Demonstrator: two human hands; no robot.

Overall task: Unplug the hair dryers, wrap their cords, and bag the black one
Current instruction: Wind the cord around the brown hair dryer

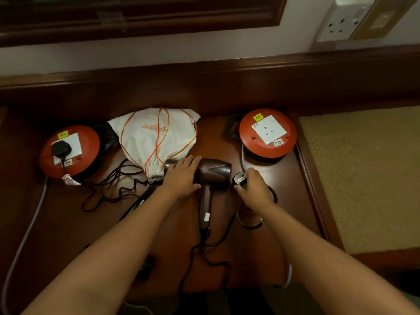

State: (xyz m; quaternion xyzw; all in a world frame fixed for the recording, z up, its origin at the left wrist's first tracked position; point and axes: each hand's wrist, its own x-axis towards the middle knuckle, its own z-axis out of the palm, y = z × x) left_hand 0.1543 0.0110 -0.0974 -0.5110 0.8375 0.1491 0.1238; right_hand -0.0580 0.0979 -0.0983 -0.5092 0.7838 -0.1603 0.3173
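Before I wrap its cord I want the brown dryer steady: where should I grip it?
Probably the handle of the brown dryer. It is slim, lies flat pointing toward you, and is bare, so curl round it from the near side. The left hand only rests on the barrel; the right hand holds the plug.

- Dim, warm indoor light falls from above, leaving the dark wooden surface (261, 223) murky and low in contrast.
- The pale wall (204, 45) and white wall socket (343, 21) appear brightest, softly blurred.
- Wide-angle distortion bends straight edges near the frame's borders.
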